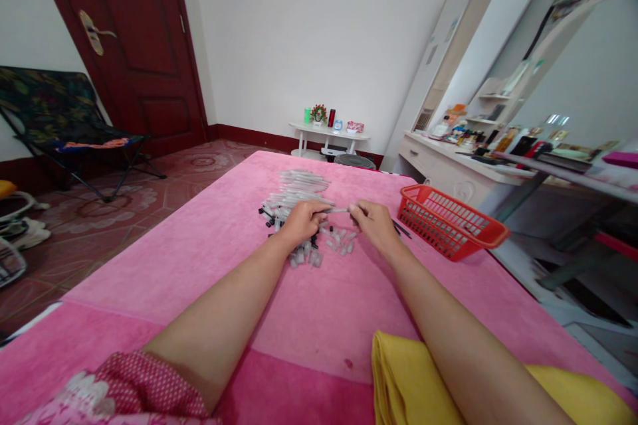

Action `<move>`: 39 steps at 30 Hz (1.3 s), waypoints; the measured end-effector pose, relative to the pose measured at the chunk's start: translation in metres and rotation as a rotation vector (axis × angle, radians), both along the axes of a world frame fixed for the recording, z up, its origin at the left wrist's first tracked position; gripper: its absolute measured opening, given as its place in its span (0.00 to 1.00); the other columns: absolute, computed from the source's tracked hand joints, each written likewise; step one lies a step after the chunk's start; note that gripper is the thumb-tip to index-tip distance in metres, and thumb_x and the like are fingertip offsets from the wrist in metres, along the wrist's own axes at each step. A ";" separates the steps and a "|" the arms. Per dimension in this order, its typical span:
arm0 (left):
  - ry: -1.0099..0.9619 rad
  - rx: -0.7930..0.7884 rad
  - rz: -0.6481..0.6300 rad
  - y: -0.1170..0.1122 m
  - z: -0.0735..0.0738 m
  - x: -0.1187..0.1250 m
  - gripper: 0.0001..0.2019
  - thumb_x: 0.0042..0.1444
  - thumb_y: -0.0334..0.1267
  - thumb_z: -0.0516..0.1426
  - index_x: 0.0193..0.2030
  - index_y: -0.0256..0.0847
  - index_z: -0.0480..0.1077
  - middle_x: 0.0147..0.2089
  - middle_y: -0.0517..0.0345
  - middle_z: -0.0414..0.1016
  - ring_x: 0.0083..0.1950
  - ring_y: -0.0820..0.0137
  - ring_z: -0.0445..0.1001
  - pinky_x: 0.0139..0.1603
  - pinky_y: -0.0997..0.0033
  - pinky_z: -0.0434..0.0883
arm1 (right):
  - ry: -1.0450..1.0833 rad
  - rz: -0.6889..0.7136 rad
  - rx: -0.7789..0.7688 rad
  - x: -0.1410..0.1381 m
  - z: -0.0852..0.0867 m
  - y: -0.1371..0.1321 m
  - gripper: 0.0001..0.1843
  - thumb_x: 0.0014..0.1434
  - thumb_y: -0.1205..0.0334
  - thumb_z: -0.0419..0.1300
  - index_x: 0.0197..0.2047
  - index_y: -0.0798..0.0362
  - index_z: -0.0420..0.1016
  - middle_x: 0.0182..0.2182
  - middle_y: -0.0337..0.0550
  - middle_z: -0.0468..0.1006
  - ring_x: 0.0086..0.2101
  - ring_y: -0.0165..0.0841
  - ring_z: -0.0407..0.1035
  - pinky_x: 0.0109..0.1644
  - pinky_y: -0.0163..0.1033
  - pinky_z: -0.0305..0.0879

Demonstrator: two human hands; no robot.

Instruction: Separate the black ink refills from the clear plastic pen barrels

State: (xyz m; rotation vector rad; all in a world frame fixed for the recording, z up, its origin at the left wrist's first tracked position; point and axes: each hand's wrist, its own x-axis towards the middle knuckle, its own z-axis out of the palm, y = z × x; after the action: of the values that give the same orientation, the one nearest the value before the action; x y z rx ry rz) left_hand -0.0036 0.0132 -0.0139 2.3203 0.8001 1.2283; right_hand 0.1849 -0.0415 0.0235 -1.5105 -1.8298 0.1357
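Note:
My left hand and my right hand meet over a pink cloth-covered surface. Both are closed on the two ends of one thin clear pen barrel held level between them. Behind the hands lies a pile of several clear pen barrels. Small clear caps and a few black pieces are scattered under and beside the hands.
A red plastic basket sits to the right of my right hand. A yellow cloth lies near my right forearm. A folding chair, a dark red door, a small white table and a cluttered dresser stand around.

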 end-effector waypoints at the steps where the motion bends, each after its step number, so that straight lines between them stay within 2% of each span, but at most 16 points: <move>1: 0.002 0.002 -0.005 0.000 0.000 0.000 0.18 0.51 0.24 0.53 0.47 0.38 0.75 0.42 0.53 0.79 0.46 0.67 0.74 0.51 0.67 0.69 | -0.007 -0.012 -0.014 0.000 0.000 0.000 0.22 0.61 0.51 0.47 0.22 0.53 0.68 0.19 0.39 0.71 0.23 0.29 0.64 0.29 0.32 0.55; 3: 0.001 0.006 -0.010 0.000 0.000 0.000 0.18 0.52 0.24 0.53 0.48 0.38 0.74 0.43 0.53 0.79 0.47 0.67 0.74 0.51 0.66 0.69 | -0.007 -0.035 -0.006 0.000 0.000 -0.001 0.22 0.61 0.50 0.47 0.24 0.53 0.70 0.20 0.39 0.72 0.23 0.29 0.64 0.29 0.32 0.55; 5: 0.001 0.010 -0.014 0.001 0.000 0.000 0.19 0.52 0.24 0.53 0.49 0.38 0.74 0.44 0.52 0.78 0.48 0.66 0.74 0.52 0.66 0.69 | -0.006 -0.046 0.028 0.000 0.001 -0.002 0.17 0.59 0.51 0.51 0.28 0.53 0.72 0.23 0.39 0.74 0.25 0.30 0.66 0.30 0.32 0.56; 7: 0.006 0.014 -0.015 0.001 0.000 0.000 0.18 0.52 0.24 0.53 0.48 0.38 0.74 0.45 0.52 0.78 0.48 0.66 0.74 0.52 0.66 0.68 | -0.021 -0.057 0.032 -0.001 0.002 -0.003 0.16 0.58 0.51 0.52 0.28 0.53 0.72 0.23 0.39 0.75 0.25 0.30 0.66 0.30 0.32 0.56; 11: 0.008 0.010 -0.007 0.000 0.000 0.000 0.17 0.52 0.24 0.53 0.47 0.38 0.75 0.43 0.52 0.78 0.47 0.66 0.74 0.51 0.66 0.69 | -0.039 -0.077 -0.022 -0.002 0.004 -0.004 0.24 0.61 0.48 0.47 0.22 0.53 0.70 0.19 0.40 0.72 0.23 0.30 0.66 0.29 0.32 0.56; 14: -0.034 -0.031 0.015 0.000 0.000 0.000 0.17 0.51 0.24 0.53 0.46 0.37 0.75 0.41 0.53 0.79 0.42 0.68 0.75 0.47 0.67 0.71 | -0.032 -0.069 -0.019 -0.001 0.002 -0.002 0.22 0.60 0.48 0.49 0.25 0.54 0.72 0.21 0.41 0.75 0.24 0.30 0.67 0.30 0.32 0.57; 16: -0.089 -0.087 0.060 0.001 0.000 0.000 0.16 0.52 0.25 0.53 0.46 0.37 0.75 0.39 0.54 0.79 0.38 0.69 0.76 0.43 0.68 0.72 | -0.034 -0.049 -0.026 0.000 -0.002 0.001 0.17 0.58 0.52 0.52 0.29 0.54 0.74 0.24 0.41 0.76 0.26 0.30 0.68 0.31 0.32 0.59; 19: -0.166 -0.135 0.123 0.004 -0.002 0.000 0.14 0.53 0.26 0.53 0.44 0.35 0.75 0.35 0.55 0.79 0.36 0.69 0.76 0.41 0.70 0.72 | -0.049 0.064 -0.063 -0.001 -0.009 0.005 0.10 0.54 0.65 0.54 0.35 0.54 0.76 0.31 0.41 0.79 0.32 0.31 0.71 0.37 0.34 0.62; 21: -0.190 -0.129 0.132 0.006 -0.002 -0.001 0.13 0.53 0.26 0.53 0.43 0.35 0.75 0.34 0.55 0.79 0.37 0.69 0.76 0.41 0.70 0.72 | -0.086 0.159 -0.085 -0.004 -0.011 0.004 0.15 0.51 0.73 0.53 0.38 0.53 0.78 0.36 0.41 0.80 0.37 0.32 0.72 0.43 0.34 0.63; 24: -0.192 -0.123 0.115 0.006 -0.003 -0.001 0.13 0.52 0.26 0.53 0.41 0.35 0.75 0.33 0.56 0.79 0.37 0.69 0.76 0.41 0.70 0.72 | -0.197 0.221 -0.119 -0.010 -0.012 0.000 0.21 0.47 0.78 0.53 0.39 0.51 0.79 0.39 0.42 0.80 0.41 0.34 0.71 0.47 0.36 0.62; 28: -0.193 -0.142 0.092 0.005 -0.003 0.000 0.14 0.52 0.26 0.52 0.43 0.35 0.75 0.36 0.55 0.79 0.38 0.68 0.76 0.41 0.69 0.73 | -0.337 0.250 -0.119 -0.013 -0.012 -0.004 0.21 0.48 0.77 0.55 0.41 0.50 0.79 0.40 0.42 0.79 0.42 0.34 0.70 0.47 0.35 0.61; 33: -0.190 -0.154 0.098 0.005 -0.004 0.001 0.14 0.52 0.26 0.53 0.43 0.36 0.75 0.38 0.55 0.79 0.41 0.67 0.76 0.42 0.68 0.74 | -0.406 0.234 -0.123 -0.012 -0.013 -0.004 0.18 0.50 0.75 0.55 0.41 0.50 0.78 0.39 0.42 0.78 0.41 0.32 0.70 0.46 0.32 0.61; 39: -0.207 -0.209 0.083 0.004 -0.004 0.002 0.14 0.53 0.25 0.53 0.44 0.35 0.75 0.40 0.55 0.79 0.38 0.68 0.77 0.40 0.68 0.75 | -0.494 0.200 -0.160 -0.015 -0.012 -0.005 0.13 0.53 0.68 0.57 0.41 0.50 0.78 0.40 0.44 0.76 0.42 0.33 0.69 0.46 0.33 0.61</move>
State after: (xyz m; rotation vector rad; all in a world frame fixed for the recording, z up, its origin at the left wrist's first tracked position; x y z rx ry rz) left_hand -0.0011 0.0175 -0.0177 1.9757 0.9108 1.3257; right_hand 0.1700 -0.0463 0.0118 -1.5632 -2.4128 0.0004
